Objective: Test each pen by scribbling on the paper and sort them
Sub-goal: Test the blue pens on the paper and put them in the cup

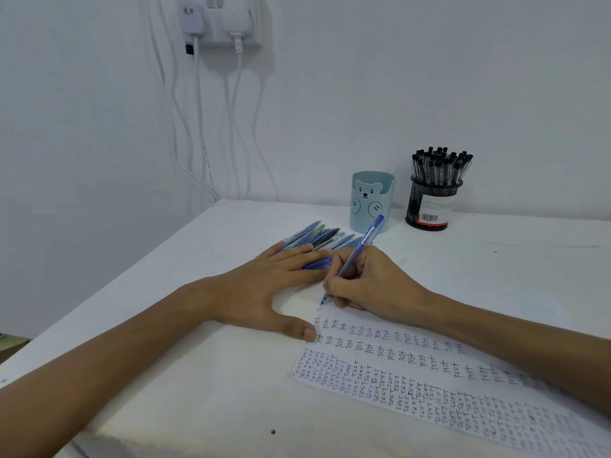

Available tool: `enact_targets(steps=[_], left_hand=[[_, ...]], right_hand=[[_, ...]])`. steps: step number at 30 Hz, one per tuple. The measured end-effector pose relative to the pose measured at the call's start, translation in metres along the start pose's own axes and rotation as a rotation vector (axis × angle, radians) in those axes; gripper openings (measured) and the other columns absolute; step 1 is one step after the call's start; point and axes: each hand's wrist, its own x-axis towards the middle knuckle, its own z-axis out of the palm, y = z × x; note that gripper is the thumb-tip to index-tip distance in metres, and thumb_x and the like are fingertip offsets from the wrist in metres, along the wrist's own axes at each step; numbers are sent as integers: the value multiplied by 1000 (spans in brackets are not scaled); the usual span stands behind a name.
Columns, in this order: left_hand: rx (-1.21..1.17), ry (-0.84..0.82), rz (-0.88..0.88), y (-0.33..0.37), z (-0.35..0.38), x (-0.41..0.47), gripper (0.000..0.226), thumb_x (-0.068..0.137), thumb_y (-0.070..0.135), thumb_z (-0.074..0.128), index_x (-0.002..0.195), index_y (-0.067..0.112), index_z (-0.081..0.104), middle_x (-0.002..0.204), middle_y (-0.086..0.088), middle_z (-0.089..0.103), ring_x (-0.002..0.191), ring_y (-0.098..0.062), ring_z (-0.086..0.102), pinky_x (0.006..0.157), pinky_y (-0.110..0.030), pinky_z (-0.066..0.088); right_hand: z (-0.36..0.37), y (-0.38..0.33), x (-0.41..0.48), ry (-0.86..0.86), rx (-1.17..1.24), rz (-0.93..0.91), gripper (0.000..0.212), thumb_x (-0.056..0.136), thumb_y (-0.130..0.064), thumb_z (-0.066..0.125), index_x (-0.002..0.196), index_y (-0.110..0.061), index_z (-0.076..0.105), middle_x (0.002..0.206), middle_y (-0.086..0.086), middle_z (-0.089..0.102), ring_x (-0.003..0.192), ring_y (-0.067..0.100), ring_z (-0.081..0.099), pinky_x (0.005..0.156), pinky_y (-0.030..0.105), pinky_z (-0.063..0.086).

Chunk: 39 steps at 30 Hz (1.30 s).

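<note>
Gripping blue pen [359, 253], paper [413, 375] densely scribbled

Head-worn view, forward-down, close over table [198, 375]

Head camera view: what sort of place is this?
Probably a home or small-office desk: a white table against a plain wall, a bear pen cup and a mesh holder full of pens, and chargers plugged into a wall socket.
</note>
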Motion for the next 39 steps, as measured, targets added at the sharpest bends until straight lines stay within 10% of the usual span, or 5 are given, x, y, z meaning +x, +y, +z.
enact_targets(steps=[21, 30, 34, 39], left_hand=[[-14, -11, -5, 3, -2, -1, 98, 80, 91, 44, 162, 47, 13, 170, 24, -1, 156, 1, -10, 128, -52, 1], [-60, 4, -50, 4, -2, -4, 103, 77, 92, 46, 162, 42, 19, 170, 25, 0, 155, 4, -10, 129, -47, -2], [-83, 31, -45, 6, -5, -5, 103, 76, 93, 47, 161, 46, 13, 168, 29, -1, 154, 6, -9, 130, -41, -4], [-50, 32, -71, 5, -4, -5, 111, 74, 95, 46, 163, 40, 10, 169, 26, -1, 153, 9, -11, 130, -38, -4]], right_hand=[[1, 1, 1, 45, -18, 43, 18, 89, -5, 64, 71, -10, 60, 59, 11, 64, 44, 17, 43, 45, 24, 36], [-6, -3, 9, 256, 526, 217, 53, 104, -48, 45, 71, -15, 69, 71, 6, 63, 60, 13, 56, 58, 22, 45], [-7, 3, 9, 242, 535, 118, 17, 97, -25, 63, 102, -10, 68, 69, 3, 61, 67, 20, 52, 59, 26, 43], [-7, -2, 9, 327, 676, 173, 21, 102, -31, 55, 103, -9, 55, 73, 11, 64, 57, 16, 63, 50, 23, 55]])
